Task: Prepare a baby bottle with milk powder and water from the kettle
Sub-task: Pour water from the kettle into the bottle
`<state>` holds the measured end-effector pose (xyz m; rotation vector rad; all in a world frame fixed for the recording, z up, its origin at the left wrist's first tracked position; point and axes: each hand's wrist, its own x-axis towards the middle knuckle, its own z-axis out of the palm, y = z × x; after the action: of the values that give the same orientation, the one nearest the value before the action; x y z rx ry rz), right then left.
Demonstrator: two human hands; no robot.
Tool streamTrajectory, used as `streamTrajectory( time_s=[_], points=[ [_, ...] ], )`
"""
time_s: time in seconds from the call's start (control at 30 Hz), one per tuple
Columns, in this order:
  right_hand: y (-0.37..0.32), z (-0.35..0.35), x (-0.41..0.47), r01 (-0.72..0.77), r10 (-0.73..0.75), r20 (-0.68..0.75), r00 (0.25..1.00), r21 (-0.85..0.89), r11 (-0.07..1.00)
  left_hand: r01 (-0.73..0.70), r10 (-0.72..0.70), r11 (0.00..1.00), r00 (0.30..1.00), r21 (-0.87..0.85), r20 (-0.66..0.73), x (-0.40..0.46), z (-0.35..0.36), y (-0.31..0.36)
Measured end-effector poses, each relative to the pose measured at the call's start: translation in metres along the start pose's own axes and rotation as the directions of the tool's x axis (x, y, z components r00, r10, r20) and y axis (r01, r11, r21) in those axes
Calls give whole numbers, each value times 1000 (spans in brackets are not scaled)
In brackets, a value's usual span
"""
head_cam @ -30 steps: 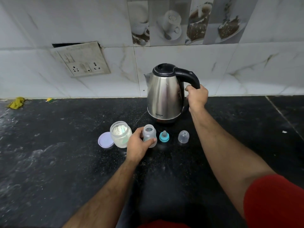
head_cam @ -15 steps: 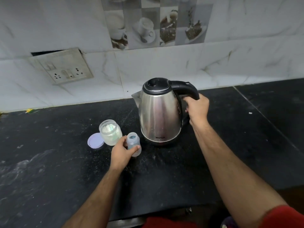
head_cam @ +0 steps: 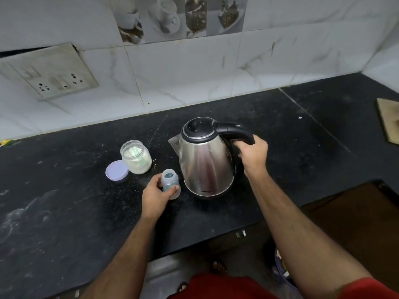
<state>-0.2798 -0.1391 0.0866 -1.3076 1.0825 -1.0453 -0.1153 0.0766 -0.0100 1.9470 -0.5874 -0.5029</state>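
Note:
A steel kettle (head_cam: 205, 165) with a black lid and handle is just right of the baby bottle, with its spout pointing left. My right hand (head_cam: 252, 156) grips its black handle. The small clear baby bottle (head_cam: 170, 183) stands open on the black counter (head_cam: 64, 201), with my left hand (head_cam: 155, 196) wrapped around it. An open jar of white milk powder (head_cam: 136, 157) stands behind and left of the bottle. Its lilac lid (head_cam: 116, 170) lies beside it. The teat and cap are hidden from view.
A tiled wall with a socket panel (head_cam: 49, 70) runs behind the counter. A wooden board (head_cam: 388, 119) lies at the far right. The counter's front edge is close to me, with the floor and a foot below it.
The kettle has come forward, next to the bottle. The teat and clear cap seen a second ago are out of sight. My view has tilted further down.

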Motion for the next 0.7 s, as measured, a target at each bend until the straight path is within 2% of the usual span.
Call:
streamTrajectory(
  time_s=[0.43, 0.7],
  points=[
    [1, -10, -21, 37, -41, -19, 999, -173, 984, -19, 17, 1000, 996, 20, 86, -3, -17, 3],
    [-20, -8, -1, 159, -151, 50, 987, -347, 924, -21, 15, 999, 991, 39, 134, 12, -18, 15]
  ],
)
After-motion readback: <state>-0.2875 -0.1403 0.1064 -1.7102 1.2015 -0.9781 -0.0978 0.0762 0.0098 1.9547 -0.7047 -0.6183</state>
